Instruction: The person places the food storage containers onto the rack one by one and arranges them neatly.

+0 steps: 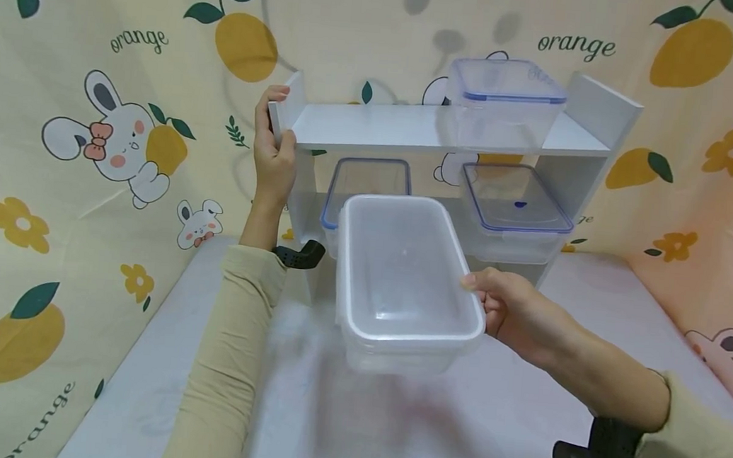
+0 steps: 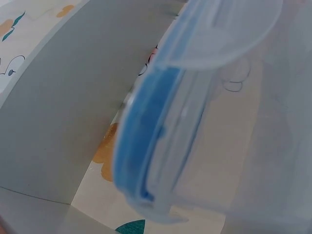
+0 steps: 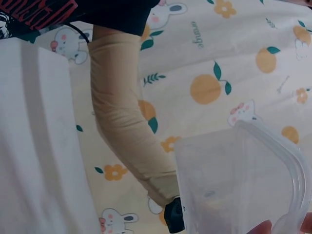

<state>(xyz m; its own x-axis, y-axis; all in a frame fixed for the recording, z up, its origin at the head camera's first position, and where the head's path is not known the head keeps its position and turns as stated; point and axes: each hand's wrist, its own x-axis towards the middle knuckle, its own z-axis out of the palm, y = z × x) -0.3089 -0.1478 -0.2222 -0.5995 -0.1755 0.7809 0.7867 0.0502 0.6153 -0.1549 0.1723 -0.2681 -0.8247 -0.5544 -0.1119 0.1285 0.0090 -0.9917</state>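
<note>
My right hand [image 1: 516,314] pinches the right rim of a translucent plastic food container [image 1: 401,274] with a frosted whitish top, thumb above and fingers curled below. The container is in front of the white shelf unit [image 1: 373,126], tilted so its top faces me. In the right wrist view the container's clear wall [image 3: 209,180] fills the lower right, with fingertips at the bottom edge. My left hand [image 1: 274,148] grips the upper left side panel of the shelf, thumb in front. Behind the held container, partly hidden, a blue-rimmed clear container [image 1: 370,176] sits on the lower shelf.
A lidded clear container with blue trim [image 1: 505,107] stands on the top shelf at right. Another blue-rimmed container [image 1: 515,204] rests on the lower shelf below it. The unit stands on a white surface [image 1: 595,330], before a patterned cloth backdrop [image 1: 354,36].
</note>
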